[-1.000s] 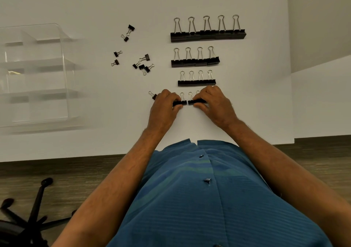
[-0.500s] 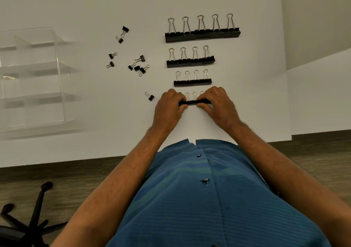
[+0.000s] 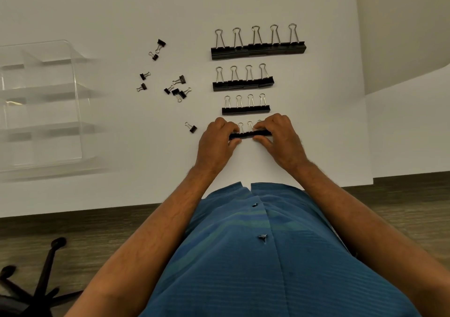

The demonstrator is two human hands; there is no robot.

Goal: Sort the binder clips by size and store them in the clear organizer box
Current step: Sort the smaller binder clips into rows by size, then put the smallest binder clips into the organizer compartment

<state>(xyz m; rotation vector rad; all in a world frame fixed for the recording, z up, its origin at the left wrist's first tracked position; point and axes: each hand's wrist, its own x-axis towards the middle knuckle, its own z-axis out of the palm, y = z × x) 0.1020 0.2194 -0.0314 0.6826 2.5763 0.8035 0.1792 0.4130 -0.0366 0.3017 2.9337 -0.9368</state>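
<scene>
Black binder clips lie in rows by size on the white table [image 3: 316, 134]: the largest row [image 3: 258, 50] farthest, a medium row [image 3: 243, 84] below it, then a smaller row [image 3: 246, 109]. My left hand [image 3: 216, 143] and right hand [image 3: 280, 138] pinch the two ends of the nearest row of small clips [image 3: 249, 134], pressing it together. One small clip [image 3: 192, 128] lies just left of my left hand. Several tiny clips [image 3: 176, 90] are scattered to the left. The clear organizer box [image 3: 41, 107] stands at the far left.
The table's front edge runs just below my wrists, with wood floor beyond. A black chair base [image 3: 36, 290] sits at the bottom left. A second white surface [image 3: 409, 126] adjoins on the right.
Both hands have pushed the nearest row of small clips together into one tight line. The single small clip that was by my left hand now lies apart to the left.
</scene>
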